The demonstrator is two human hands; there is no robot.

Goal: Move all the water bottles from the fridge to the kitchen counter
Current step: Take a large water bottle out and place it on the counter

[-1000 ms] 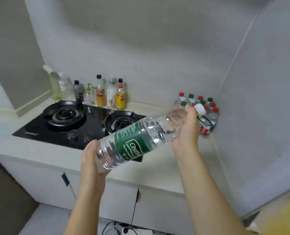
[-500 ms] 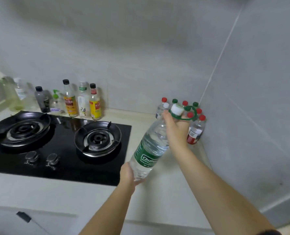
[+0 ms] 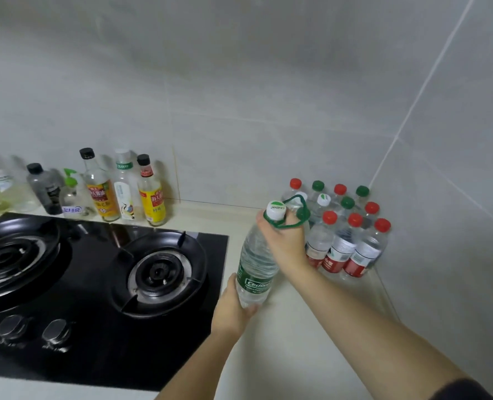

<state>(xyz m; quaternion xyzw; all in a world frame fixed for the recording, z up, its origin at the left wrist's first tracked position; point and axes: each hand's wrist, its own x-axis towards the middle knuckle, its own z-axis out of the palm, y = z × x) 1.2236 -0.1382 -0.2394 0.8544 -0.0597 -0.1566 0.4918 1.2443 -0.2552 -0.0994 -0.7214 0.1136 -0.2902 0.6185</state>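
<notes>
A large clear water bottle (image 3: 255, 269) with a green label, white cap and green carry loop stands nearly upright, leaning slightly, at the cream kitchen counter (image 3: 303, 347) just right of the hob. My right hand (image 3: 282, 241) grips its neck and shoulder. My left hand (image 3: 233, 307) cups its base from the left and below. Whether the base touches the counter I cannot tell. Several small water bottles (image 3: 343, 226) with red and green caps stand bunched in the counter's back right corner, just right of the big bottle.
A black two-burner gas hob (image 3: 95, 284) fills the counter's left part, knobs at its front. Sauce and cleaning bottles (image 3: 124, 189) line the back wall behind it. Grey tiled walls close the back and right side.
The large bottle has swung from lying tilted in the air to nearly upright and has come down toward the counter beside the small bottles. Both hands keep their hold.
</notes>
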